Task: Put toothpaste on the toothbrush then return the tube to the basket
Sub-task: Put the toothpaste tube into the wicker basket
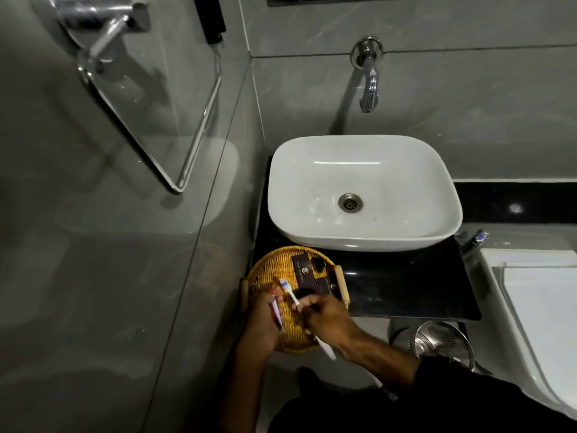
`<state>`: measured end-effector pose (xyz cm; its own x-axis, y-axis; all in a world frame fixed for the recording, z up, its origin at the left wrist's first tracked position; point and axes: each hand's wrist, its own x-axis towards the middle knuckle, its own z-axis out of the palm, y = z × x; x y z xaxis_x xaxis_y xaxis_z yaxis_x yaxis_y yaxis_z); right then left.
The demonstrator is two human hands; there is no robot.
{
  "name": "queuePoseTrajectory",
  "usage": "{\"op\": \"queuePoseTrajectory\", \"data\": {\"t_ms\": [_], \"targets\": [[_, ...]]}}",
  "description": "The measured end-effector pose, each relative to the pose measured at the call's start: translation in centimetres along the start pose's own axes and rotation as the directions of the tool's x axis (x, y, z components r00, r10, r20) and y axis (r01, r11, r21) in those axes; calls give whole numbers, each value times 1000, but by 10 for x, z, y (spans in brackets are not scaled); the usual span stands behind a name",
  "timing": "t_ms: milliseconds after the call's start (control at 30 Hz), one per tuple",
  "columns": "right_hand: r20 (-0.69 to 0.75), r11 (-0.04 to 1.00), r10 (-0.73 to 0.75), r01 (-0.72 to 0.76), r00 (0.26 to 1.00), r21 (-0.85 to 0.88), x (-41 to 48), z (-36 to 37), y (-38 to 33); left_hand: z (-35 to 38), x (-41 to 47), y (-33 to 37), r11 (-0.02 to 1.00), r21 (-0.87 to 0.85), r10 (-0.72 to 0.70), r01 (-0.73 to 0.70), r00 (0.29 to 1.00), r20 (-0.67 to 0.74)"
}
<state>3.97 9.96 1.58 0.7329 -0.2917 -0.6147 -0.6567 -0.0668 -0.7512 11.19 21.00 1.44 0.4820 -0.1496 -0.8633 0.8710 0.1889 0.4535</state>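
Note:
A round woven basket sits on the black counter's front left corner, below the sink. My right hand grips a white toothbrush over the basket, bristle head pointing up and left, handle end sticking out below the wrist. My left hand holds a small red and white toothpaste tube upright, just left of the brush head. The tube's tip is close to the bristles but apart from them. Whether any paste lies on the bristles is too small to tell.
Dark boxes lie in the basket's far part. A white basin stands behind it under a wall tap. A metal bin stands under the counter at right, next to a white toilet. A glass panel rises at left.

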Motion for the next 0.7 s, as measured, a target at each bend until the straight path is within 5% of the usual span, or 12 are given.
{"op": "queuePoseTrajectory", "data": {"t_ms": [233,567,700], "targets": [[-181,915,-120,38,976,-401,48,26,-14,-5,40,-1,909,310,324,-277,940,-110],[-146,826,-196,83,970,-557,60,25,-6,-1,68,-12,629,737,500,-249,855,-138],[-120,830,-175,81,977,-552,61,20,-3,-1,72,-14,618,748,501,-243,855,-136]]}}
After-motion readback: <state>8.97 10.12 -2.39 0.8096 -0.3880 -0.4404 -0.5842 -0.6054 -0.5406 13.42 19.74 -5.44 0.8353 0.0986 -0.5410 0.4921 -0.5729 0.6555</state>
